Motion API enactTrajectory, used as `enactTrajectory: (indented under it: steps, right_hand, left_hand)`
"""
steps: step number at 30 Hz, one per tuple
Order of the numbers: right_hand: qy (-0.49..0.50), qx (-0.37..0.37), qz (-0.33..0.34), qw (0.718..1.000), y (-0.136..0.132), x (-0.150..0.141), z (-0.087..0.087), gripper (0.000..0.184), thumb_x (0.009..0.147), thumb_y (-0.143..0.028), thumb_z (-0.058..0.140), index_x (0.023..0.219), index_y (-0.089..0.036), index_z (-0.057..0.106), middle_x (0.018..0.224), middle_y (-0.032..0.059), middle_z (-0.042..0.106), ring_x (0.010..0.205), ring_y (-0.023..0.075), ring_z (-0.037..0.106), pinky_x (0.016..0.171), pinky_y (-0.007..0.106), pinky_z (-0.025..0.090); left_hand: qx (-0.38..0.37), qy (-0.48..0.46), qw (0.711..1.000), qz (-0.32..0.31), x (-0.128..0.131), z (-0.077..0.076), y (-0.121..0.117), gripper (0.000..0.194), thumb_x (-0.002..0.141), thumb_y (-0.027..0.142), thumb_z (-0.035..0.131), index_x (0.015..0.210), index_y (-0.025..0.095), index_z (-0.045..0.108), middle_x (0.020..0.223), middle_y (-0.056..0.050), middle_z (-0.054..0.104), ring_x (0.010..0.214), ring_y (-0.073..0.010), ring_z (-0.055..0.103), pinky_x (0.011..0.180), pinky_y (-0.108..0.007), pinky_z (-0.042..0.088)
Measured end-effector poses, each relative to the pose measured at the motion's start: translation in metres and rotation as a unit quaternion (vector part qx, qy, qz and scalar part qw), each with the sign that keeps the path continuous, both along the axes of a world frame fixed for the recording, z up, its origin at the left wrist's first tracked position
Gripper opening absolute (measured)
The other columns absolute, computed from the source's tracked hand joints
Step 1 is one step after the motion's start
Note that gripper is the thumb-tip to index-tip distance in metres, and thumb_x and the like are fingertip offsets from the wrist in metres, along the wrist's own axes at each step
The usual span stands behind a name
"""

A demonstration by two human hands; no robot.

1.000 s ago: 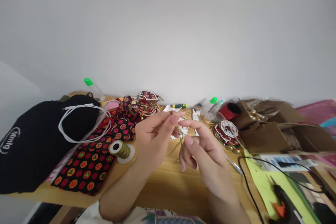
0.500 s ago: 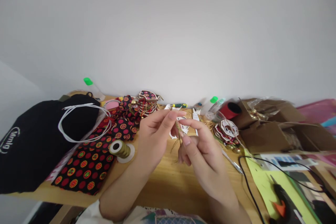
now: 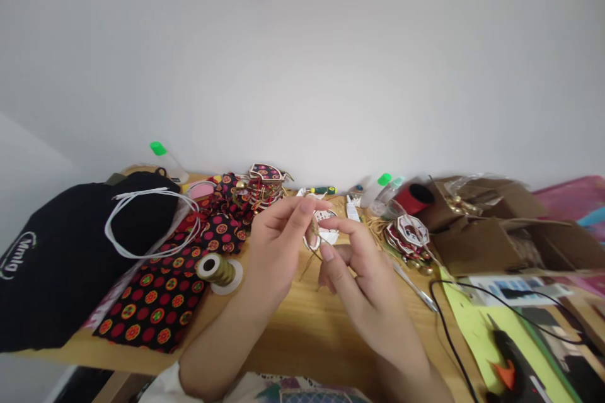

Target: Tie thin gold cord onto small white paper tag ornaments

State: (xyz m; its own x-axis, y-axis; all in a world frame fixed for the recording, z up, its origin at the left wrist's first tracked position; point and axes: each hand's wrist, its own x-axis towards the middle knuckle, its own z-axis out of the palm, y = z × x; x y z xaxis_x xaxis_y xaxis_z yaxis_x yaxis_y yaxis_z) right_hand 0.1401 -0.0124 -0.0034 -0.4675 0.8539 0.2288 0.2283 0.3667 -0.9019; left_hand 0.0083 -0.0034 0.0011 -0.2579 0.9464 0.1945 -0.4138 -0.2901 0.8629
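Thin olive-gold cord runs between my two hands over the middle of the wooden table. My left hand pinches its upper part between thumb and forefinger. Lower down and to the right, my right hand is closed with thumb and fingers on a strand of the same cord. Loose cord ends dangle below the left fingertips. Whether there is a knot at the pinch is hidden by the fingers. A spool of olive cord stands left of my left wrist.
Left lie folded patterned cloth, a coiled white cable and a black cap. Behind are stacked patterned ornaments. On the right are tasselled octagonal pieces, tweezers, cardboard boxes and a glue gun with a black cord.
My right hand first moved in closer to the left, then drew a cord strand taut down to the right. The loose ends have swung left. My left hand has barely moved.
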Motion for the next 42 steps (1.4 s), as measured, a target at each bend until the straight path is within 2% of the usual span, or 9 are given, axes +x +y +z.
enactTrajectory:
  steps: [10,17,23,32,38,42]
  right_hand:
    - [-0.019,0.022,-0.013,0.999,0.001,-0.002,-0.001,0.015,0.100,-0.028,0.041,0.114,-0.033,0.040,0.056,-0.0091,0.048,0.048,0.0131,0.050,0.046,0.023,0.032]
    - [-0.018,0.016,0.000,1.000,0.002,-0.001,0.001,0.012,0.100,-0.025,0.041,0.111,-0.030,0.040,0.072,-0.0062,0.057,0.051,0.0093,0.052,0.049,0.020,0.038]
    - [-0.058,0.044,-0.001,0.997,0.002,-0.002,0.005,0.010,0.099,-0.023,0.042,0.107,-0.029,0.040,0.055,-0.0114,0.049,0.043,0.0099,0.043,0.046,0.020,0.033]
    - [-0.033,0.025,0.024,0.999,0.004,-0.002,0.006,0.005,0.099,-0.023,0.041,0.103,-0.026,0.041,0.055,-0.0109,0.049,0.044,0.0097,0.046,0.048,0.020,0.034]
    - [-0.027,0.007,0.028,0.999,0.004,-0.001,0.004,0.003,0.099,-0.024,0.042,0.101,-0.026,0.042,0.055,-0.0105,0.048,0.043,0.0099,0.042,0.046,0.021,0.031]
    - [-0.013,-0.001,0.042,0.999,0.006,-0.001,0.004,0.003,0.098,-0.022,0.042,0.099,-0.025,0.043,0.057,-0.0096,0.051,0.043,0.0098,0.044,0.047,0.021,0.032]
  left_hand:
    - [0.016,0.055,0.996,0.068,0.006,-0.006,-0.004,0.022,0.089,0.038,0.061,0.082,0.022,0.075,0.052,0.005,0.050,0.050,-0.0065,0.045,0.050,-0.018,0.038]
    - [0.009,0.024,0.999,0.029,0.005,-0.002,-0.005,0.023,0.090,0.037,0.060,0.081,0.021,0.073,0.049,0.006,0.051,0.041,-0.0047,0.047,0.041,-0.014,0.039]
    - [-0.013,0.041,0.998,0.036,0.005,-0.002,-0.005,0.025,0.090,0.039,0.059,0.080,0.020,0.072,0.044,0.007,0.047,0.036,-0.0029,0.038,0.035,-0.012,0.032]
    - [0.000,0.136,0.988,0.071,0.004,0.001,-0.005,0.022,0.088,0.035,0.062,0.079,0.019,0.074,0.044,0.008,0.040,0.038,-0.0044,0.033,0.036,-0.015,0.028]
    - [-0.013,0.183,0.978,0.097,0.003,0.005,-0.006,0.019,0.086,0.033,0.064,0.078,0.019,0.076,0.048,0.005,0.048,0.043,-0.0072,0.040,0.041,-0.018,0.033]
    - [-0.014,0.166,0.984,0.058,-0.002,0.005,-0.004,0.022,0.085,0.036,0.065,0.077,0.019,0.076,0.047,0.005,0.048,0.041,-0.0074,0.042,0.040,-0.019,0.035]
